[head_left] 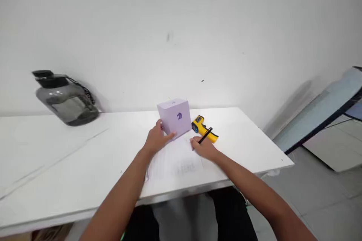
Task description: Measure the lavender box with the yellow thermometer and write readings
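A pale purple box (pixel 175 117) with a dark horse-head mark on its front is gripped at its lower left corner by my left hand (pixel 157 137), thumb across the front face. The box looks slightly tilted. My right hand (pixel 204 147) pinches a black pen (pixel 206 135), its tip end down by printed paper sheets (pixel 178 162) that lie on the table under both hands. Just beyond the right hand rests a yellow and black gun-shaped infrared thermometer (pixel 202 128). The print on the paper is too blurred to read.
A large grey translucent bottle (pixel 68 99) with a black cap stands at the left back of the white table (pixel 70 173). The wall (pixel 181 45) rises behind. To the right, a dark-framed mirror-like panel (pixel 319 109) leans against the wall, past the table's right edge.
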A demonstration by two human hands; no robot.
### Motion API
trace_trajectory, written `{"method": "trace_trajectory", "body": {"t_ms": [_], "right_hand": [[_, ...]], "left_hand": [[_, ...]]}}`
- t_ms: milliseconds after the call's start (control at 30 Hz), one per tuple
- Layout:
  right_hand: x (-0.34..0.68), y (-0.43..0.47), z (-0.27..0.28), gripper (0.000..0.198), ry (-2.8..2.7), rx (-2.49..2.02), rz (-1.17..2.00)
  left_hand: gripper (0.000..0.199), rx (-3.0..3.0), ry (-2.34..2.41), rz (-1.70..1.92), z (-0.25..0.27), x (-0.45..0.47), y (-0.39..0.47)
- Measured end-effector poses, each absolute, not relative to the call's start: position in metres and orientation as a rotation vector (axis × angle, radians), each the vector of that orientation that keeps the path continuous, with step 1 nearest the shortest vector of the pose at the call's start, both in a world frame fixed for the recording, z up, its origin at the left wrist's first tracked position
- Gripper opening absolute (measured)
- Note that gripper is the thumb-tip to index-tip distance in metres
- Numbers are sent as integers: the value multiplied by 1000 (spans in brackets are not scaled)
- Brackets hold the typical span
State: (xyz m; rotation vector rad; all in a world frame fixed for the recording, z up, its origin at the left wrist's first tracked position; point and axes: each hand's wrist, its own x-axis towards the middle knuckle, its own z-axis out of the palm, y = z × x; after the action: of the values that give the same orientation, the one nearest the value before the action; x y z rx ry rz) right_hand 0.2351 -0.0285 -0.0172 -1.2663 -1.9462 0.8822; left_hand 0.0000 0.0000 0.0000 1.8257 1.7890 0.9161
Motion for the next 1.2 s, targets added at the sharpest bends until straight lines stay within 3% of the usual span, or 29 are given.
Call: {"method": "trace_trajectory", "body": {"t_ms": [700,1200], "right_hand": [[236,-31,-12,35,-1934,-1287,1001],[235,-31,-14,36,-1890,-1371,900]], "left_hand": [[88,1841,1757,938,1,-3,-3],[85,1838,1766,931,6,-1,-6]]}}
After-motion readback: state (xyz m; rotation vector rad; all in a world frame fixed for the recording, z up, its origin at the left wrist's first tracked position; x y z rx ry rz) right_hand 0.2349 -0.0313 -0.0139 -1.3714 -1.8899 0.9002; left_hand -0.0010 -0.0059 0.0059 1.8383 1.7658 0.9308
